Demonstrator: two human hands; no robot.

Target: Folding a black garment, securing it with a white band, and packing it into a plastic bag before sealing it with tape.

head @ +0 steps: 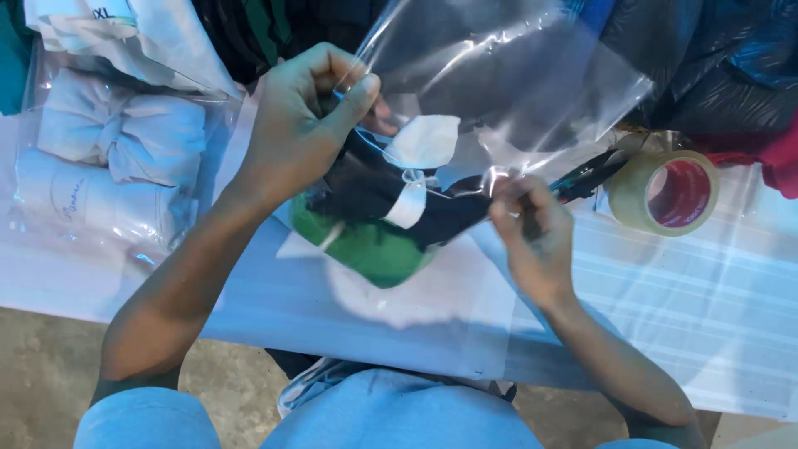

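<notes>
A clear plastic bag (515, 83) is held up over the table, its mouth toward me. My left hand (303, 125) pinches the bag's left edge between thumb and fingers. My right hand (532, 233) grips the bag's right edge lower down. A folded garment in black and green (374, 241), tied with a white ribbon and carrying a white tag (424, 141), sits half inside the bag's mouth between my hands.
A roll of packing tape (665, 191) lies right of my right hand, with a dark pen-like tool (590, 175) beside it. Bagged white garments (108, 158) lie at the left. Dark bags and clothes pile up at the back. The table (706, 291) has a pale striped cover.
</notes>
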